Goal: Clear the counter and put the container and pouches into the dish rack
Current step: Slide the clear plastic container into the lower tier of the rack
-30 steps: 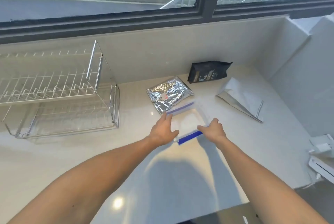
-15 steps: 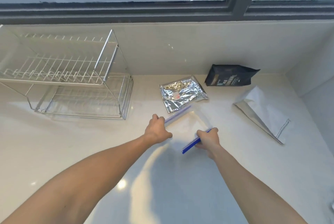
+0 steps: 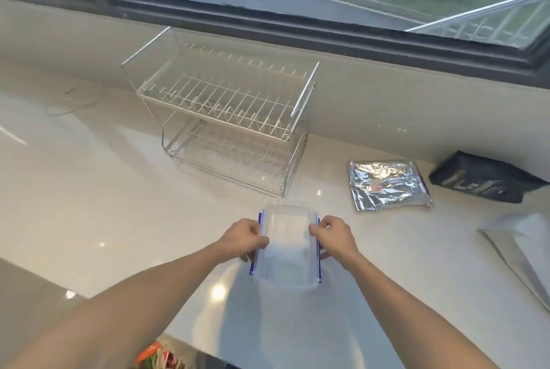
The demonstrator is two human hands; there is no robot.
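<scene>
Fingers of left hand and right hand pinch clear container; keep it level, lift toward far dish rack.

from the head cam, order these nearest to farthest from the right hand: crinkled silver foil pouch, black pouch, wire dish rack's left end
From the right hand:
1. Crinkled silver foil pouch, just up and right.
2. Black pouch, farther right by the wall.
3. Wire dish rack, left end, far up-left.
</scene>
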